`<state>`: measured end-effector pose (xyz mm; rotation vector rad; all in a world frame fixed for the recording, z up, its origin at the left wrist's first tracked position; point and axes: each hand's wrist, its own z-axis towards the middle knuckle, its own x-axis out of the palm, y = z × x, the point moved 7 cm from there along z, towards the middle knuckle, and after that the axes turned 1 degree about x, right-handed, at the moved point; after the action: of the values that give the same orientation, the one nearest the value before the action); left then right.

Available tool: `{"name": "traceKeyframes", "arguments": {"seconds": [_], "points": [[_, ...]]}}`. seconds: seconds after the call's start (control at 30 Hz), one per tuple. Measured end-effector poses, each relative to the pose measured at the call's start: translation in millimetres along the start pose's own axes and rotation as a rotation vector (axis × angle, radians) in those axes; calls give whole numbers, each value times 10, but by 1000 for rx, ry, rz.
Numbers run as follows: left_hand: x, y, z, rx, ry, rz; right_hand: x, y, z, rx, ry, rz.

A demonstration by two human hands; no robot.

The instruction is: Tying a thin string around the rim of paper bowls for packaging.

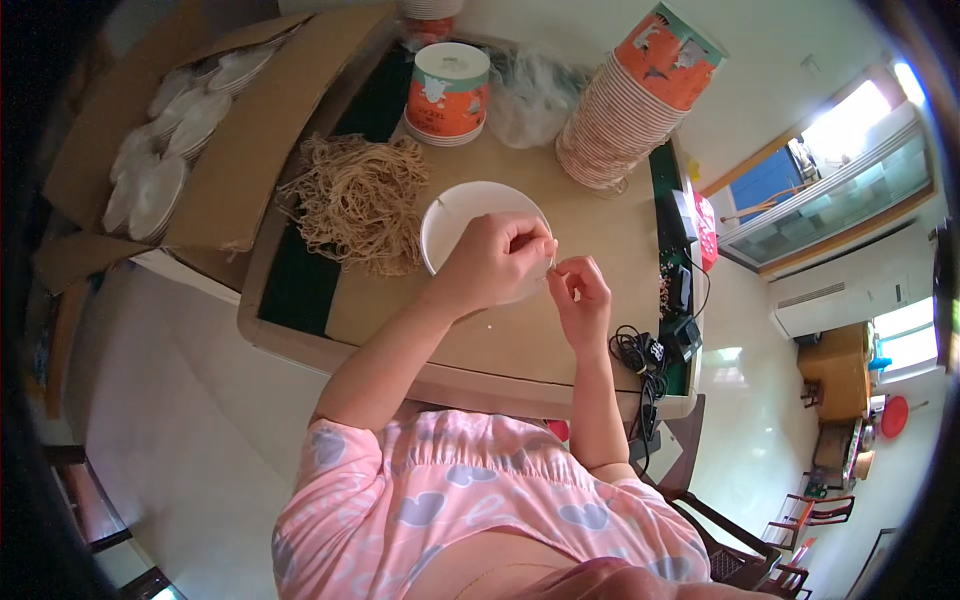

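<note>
A white paper tub (470,203) stands on the table in front of me, its round mouth facing up. My left hand (500,262) is closed over the tub's near right side and hides part of the rim. My right hand (581,296), just right of the tub, is also closed, its thumb and fingertips pinched. Between the fingertips of both hands runs a thin beige string (552,264); its ends are hidden. A short pale bit shows on the tub's inner wall. Left of the tub lies a tangled heap of beige strings (362,200).
Beyond the tub stand an upside-down orange printed tub (447,95), a crumpled clear plastic bag (533,100) and a tall leaning tub stack (625,110). An open carton (225,160) of white lids is at left. Black cables (645,365) lie at the table's right edge.
</note>
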<state>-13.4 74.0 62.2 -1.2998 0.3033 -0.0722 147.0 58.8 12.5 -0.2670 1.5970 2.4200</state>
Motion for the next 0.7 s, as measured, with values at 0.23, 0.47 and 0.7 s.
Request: {"name": "traceKeyframes", "arguments": {"seconds": [0.23,0.47,0.7], "points": [[3,-73,55,40,-84,-199,-84,-323,-54,124,38,-33],[32,-161,114,37,87,-125,-7,220,279,67,37,117],[-633,317,316,50,-10,426,-84,-160,510,-45,-54,-119]]}}
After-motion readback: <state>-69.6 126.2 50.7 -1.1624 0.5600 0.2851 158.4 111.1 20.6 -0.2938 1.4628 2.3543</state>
